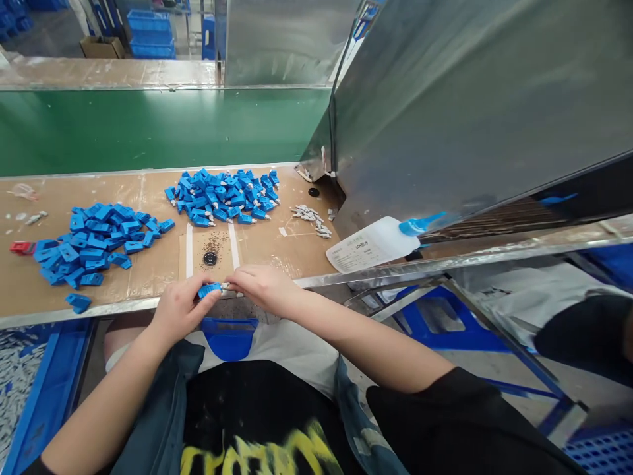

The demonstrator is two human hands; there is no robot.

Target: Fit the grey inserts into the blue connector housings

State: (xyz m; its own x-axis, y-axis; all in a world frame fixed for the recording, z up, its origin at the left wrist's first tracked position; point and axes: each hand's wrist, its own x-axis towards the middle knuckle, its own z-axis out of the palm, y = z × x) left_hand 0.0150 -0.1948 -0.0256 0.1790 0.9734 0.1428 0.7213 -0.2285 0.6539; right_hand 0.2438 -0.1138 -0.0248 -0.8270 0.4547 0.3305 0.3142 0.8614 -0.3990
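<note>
My left hand [180,309] pinches a small blue plastic block [210,289] between thumb and fingers at the table's front edge. Against the block's right end, my right hand [261,288] is closed on a small whitish piece [225,286]; whether that piece sits inside the block I cannot tell. Beyond my hands lies a heap of blue blocks with pale tips [222,194]. A second heap of blue blocks [93,241] is to the left. Several loose whitish pieces [310,216] lie right of the far heap.
A white bottle with a blue nozzle [373,247] lies at the right by a big metal housing [469,112]. A green conveyor belt [163,128] runs behind the cardboard-covered table [148,270]. At lower left stands a blue bin [62,369] of small grey pieces.
</note>
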